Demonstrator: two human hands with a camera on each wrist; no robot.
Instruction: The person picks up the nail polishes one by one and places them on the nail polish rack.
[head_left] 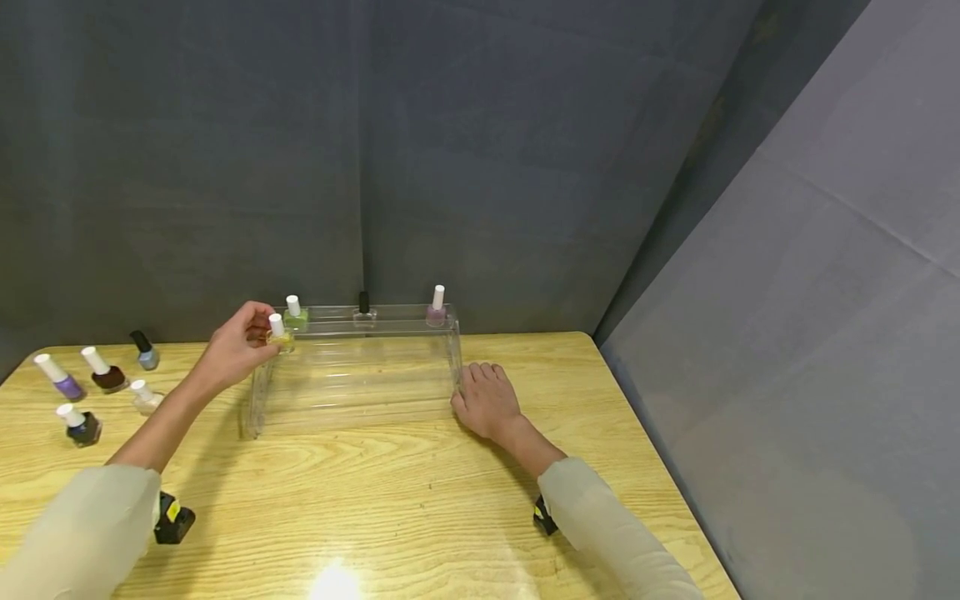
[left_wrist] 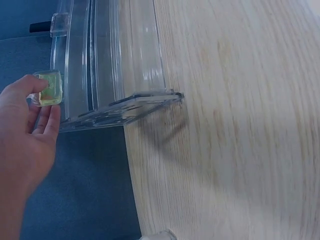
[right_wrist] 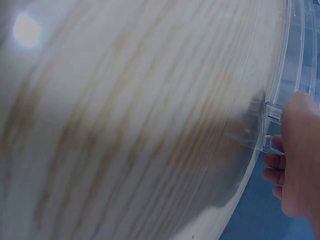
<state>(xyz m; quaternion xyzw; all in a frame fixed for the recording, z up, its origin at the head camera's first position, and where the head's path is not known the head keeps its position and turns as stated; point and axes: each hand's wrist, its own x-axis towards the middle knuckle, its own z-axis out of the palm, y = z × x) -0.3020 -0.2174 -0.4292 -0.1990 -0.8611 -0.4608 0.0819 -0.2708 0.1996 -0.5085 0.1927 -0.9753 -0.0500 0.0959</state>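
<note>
A clear tiered display rack (head_left: 352,392) stands near the table's back edge. Pinched between my left thumb and fingers is a yellow nail polish bottle (head_left: 284,341) with a white cap; my left hand (head_left: 236,346) is at the rack's upper left. In the left wrist view that bottle (left_wrist: 52,90) appears over the rack's tiers. Along the top tier stand a green nail polish bottle (head_left: 296,318), a clear one with a black cap (head_left: 364,313) and a mauve one (head_left: 436,316). My right hand (head_left: 489,402) grips the rack's right side panel, its fingertips partly hidden in the head view.
Several nail polish bottles are on the table's left: purple (head_left: 71,387), dark brown (head_left: 112,380), grey-blue (head_left: 149,358), whitish (head_left: 150,403) and navy (head_left: 86,430). A dark curtain (head_left: 480,167) hangs behind the wooden table (head_left: 360,517), and a grey one (head_left: 787,333) runs along the right.
</note>
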